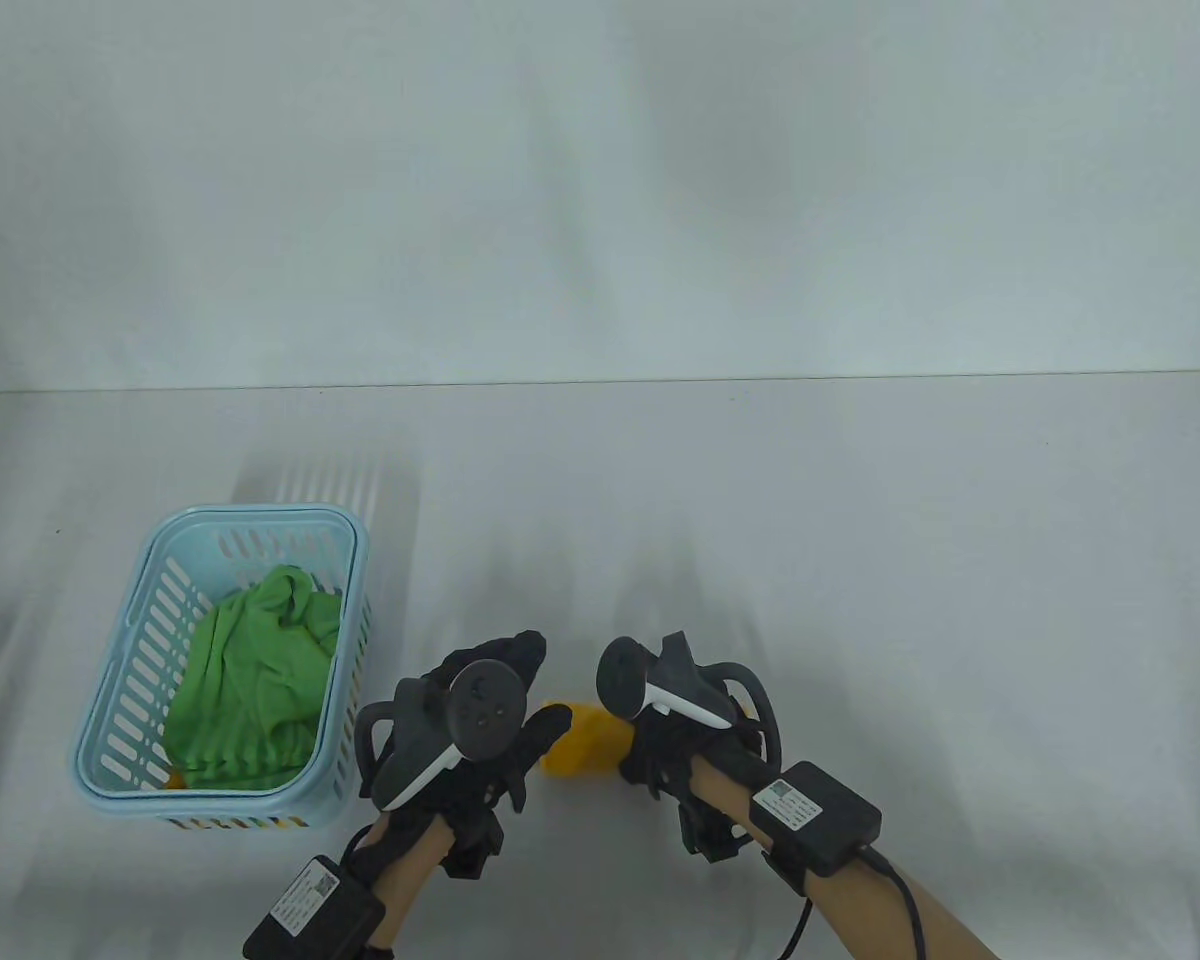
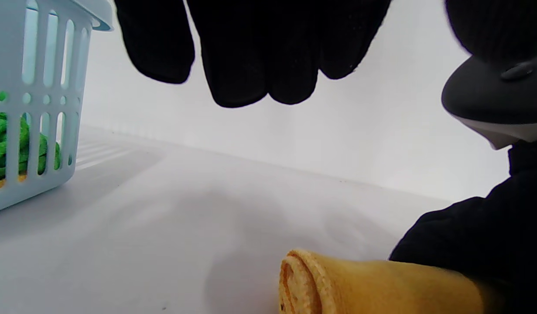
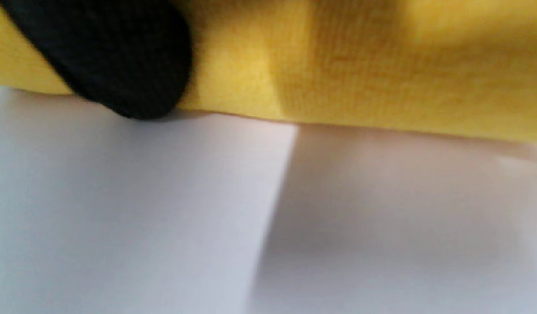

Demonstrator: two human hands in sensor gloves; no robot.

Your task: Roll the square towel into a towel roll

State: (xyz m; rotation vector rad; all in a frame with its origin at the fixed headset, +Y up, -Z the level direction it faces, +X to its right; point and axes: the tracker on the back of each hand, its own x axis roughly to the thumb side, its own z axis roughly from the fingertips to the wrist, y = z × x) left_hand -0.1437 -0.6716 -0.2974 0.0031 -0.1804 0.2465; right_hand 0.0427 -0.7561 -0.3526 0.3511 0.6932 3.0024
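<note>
The yellow towel [image 1: 582,742] lies on the white worktop [image 1: 860,560] near its front edge, between the two hands, and is already wound into a roll. The left wrist view shows the roll's open end [image 2: 294,288] with the spiral of layers visible, the roll lying flat on the surface.

The right hand [image 1: 675,740] rests over the right part of the roll. Its grip is closed down onto the cloth: the right wrist view shows one gloved finger [image 3: 120,61] pressed against the yellow fabric where it meets the worktop. How the other fingers lie cannot be told.

The left hand [image 1: 465,740] sits just beside the roll's left end. In the table view its thumb [image 1: 552,725] lies at or over that end; whether it touches cannot be told. In the left wrist view its fingers [image 2: 251,56] hang loosely curled above the worktop, clear of the roll, with nothing held in the grip.

A light blue slotted basket [image 1: 120,700] stands to the left, apart from the hands, with a crumpled green cloth [image 1: 250,690] inside.
</note>
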